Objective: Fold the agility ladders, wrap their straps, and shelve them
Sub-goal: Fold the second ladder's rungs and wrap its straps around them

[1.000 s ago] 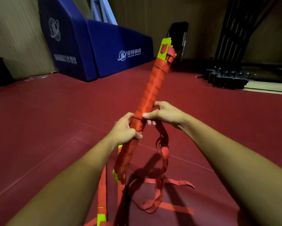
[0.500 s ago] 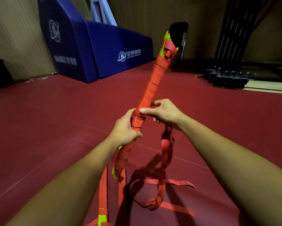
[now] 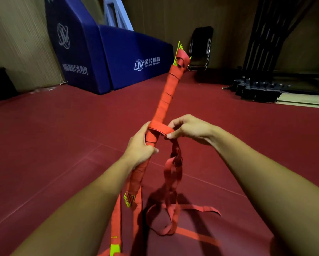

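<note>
Left hand (image 3: 139,146) grips the folded ladder bundle (image 3: 165,97) tight; right hand (image 3: 189,129) pinches a loose strap (image 3: 159,128) loop round it.

The right hand (image 3: 189,129) has pulled the strap (image 3: 159,128) into a seemingly loose loop round the bundle (image 3: 166,95).

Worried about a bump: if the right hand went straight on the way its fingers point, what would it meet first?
Probably the wrapped ladder bundle, just past the strap loop the right hand pinches; depth unclear.
</note>
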A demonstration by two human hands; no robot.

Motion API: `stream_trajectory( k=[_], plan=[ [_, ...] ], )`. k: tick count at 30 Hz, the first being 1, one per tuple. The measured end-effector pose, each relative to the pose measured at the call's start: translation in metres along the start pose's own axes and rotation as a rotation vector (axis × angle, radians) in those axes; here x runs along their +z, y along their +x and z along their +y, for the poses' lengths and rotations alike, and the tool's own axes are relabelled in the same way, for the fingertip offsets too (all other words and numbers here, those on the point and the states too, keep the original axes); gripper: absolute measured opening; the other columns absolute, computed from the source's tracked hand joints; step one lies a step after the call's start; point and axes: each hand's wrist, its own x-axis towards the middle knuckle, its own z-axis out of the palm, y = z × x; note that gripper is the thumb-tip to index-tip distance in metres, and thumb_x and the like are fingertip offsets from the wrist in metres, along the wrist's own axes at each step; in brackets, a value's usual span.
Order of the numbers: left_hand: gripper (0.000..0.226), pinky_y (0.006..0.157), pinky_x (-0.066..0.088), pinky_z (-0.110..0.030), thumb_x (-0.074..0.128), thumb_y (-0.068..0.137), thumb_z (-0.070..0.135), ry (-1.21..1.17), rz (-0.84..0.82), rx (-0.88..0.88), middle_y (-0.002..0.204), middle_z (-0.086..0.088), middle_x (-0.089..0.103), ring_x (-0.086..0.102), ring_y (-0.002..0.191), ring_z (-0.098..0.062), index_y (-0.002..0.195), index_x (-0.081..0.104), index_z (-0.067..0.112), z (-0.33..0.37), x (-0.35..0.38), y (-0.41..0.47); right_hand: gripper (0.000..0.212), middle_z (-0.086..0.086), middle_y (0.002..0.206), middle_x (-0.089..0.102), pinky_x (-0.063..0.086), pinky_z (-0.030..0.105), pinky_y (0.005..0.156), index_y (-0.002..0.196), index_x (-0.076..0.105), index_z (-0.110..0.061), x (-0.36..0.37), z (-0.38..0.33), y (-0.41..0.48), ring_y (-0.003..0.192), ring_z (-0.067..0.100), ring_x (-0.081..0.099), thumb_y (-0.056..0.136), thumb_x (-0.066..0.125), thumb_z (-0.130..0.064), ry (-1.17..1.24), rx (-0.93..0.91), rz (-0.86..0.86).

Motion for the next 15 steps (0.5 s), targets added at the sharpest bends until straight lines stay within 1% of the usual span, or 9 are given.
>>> stream_trajectory(
  k=[2,4,5,6,7,8,9,12,15],
  plan=[
    [0.099,0.087,0.054,-0.033,0.084,0.063,0.005,0.013,0.016,0.002,0.103,0.005,0.068,0.061,0.092,-0.018,0.142,0.043,0.047,-0.001,-0.001,0.001,0.004,0.016,0.089,0.060,0.037,0.016,0.060,0.085,0.069,-0.008,-0.001,0.000,0.000,0.068,0.009,0.049,0.085,0.072,-0.005,0.119,0.032,-0.086],
    [0.098,0.085,0.053,-0.033,0.084,0.063,0.004,0.026,0.016,0.005,0.099,0.005,0.067,0.060,0.089,-0.017,0.142,0.044,0.046,-0.002,-0.003,0.000,0.014,0.020,0.091,0.051,0.030,0.025,0.063,0.082,0.066,-0.010,0.000,0.005,0.001,0.068,0.016,0.038,0.088,0.072,-0.022,0.229,0.064,-0.157],
    [0.098,0.084,0.053,-0.032,0.084,0.063,0.004,0.031,0.015,0.006,0.097,0.005,0.066,0.059,0.088,-0.017,0.142,0.044,0.046,-0.003,-0.004,0.000,0.018,0.020,0.090,0.049,0.028,0.028,0.064,0.082,0.064,-0.010,0.002,0.007,0.001,0.069,0.020,0.035,0.087,0.071,-0.026,0.257,0.080,-0.175],
    [0.098,0.082,0.052,-0.031,0.084,0.063,0.004,0.038,0.014,0.006,0.095,0.005,0.065,0.058,0.086,-0.017,0.143,0.044,0.045,-0.003,-0.005,0.000,0.017,0.019,0.084,0.048,0.028,0.028,0.063,0.083,0.063,-0.008,0.003,0.007,0.000,0.069,0.021,0.034,0.089,0.069,-0.023,0.263,0.089,-0.182],
    [0.098,0.081,0.051,-0.030,0.084,0.063,0.005,0.044,0.013,0.003,0.094,0.006,0.064,0.056,0.085,-0.017,0.143,0.044,0.044,-0.004,-0.005,-0.001,0.012,0.014,0.077,0.048,0.029,0.025,0.061,0.083,0.063,-0.007,0.003,0.006,-0.001,0.065,0.017,0.036,0.091,0.066,-0.016,0.248,0.094,-0.178],
    [0.098,0.081,0.050,-0.029,0.085,0.063,0.005,0.046,0.013,0.000,0.094,0.006,0.063,0.056,0.085,-0.017,0.143,0.044,0.044,-0.004,-0.005,-0.001,0.008,0.010,0.072,0.051,0.030,0.020,0.056,0.084,0.064,-0.006,0.002,0.005,-0.003,0.061,0.011,0.039,0.092,0.064,-0.007,0.220,0.102,-0.168],
    [0.098,0.081,0.050,-0.029,0.085,0.064,0.005,0.041,0.013,-0.003,0.095,0.006,0.064,0.057,0.086,-0.017,0.143,0.043,0.044,-0.005,-0.005,-0.001,0.009,0.006,0.070,0.055,0.031,0.015,0.050,0.084,0.066,-0.005,0.002,0.004,-0.003,0.056,0.007,0.041,0.091,0.062,0.000,0.173,0.109,-0.149],
    [0.097,0.082,0.052,-0.031,0.084,0.065,0.004,0.041,0.012,-0.001,0.097,0.005,0.065,0.059,0.088,-0.017,0.143,0.043,0.045,-0.005,-0.005,-0.001,0.020,0.006,0.070,0.065,0.035,0.014,0.046,0.079,0.070,-0.005,0.006,0.000,-0.003,0.050,0.005,0.048,0.087,0.060,0.010,0.020,0.097,-0.075],
    [0.097,0.076,0.048,-0.028,0.084,0.065,0.004,0.056,0.003,0.004,0.092,0.005,0.062,0.056,0.083,-0.017,0.144,0.043,0.043,-0.004,-0.006,-0.002,0.032,0.009,0.074,0.069,0.038,0.015,0.043,0.075,0.064,-0.009,0.013,0.000,-0.003,0.051,0.006,0.054,0.084,0.051,0.019,-0.039,0.050,0.041]
  ],
)
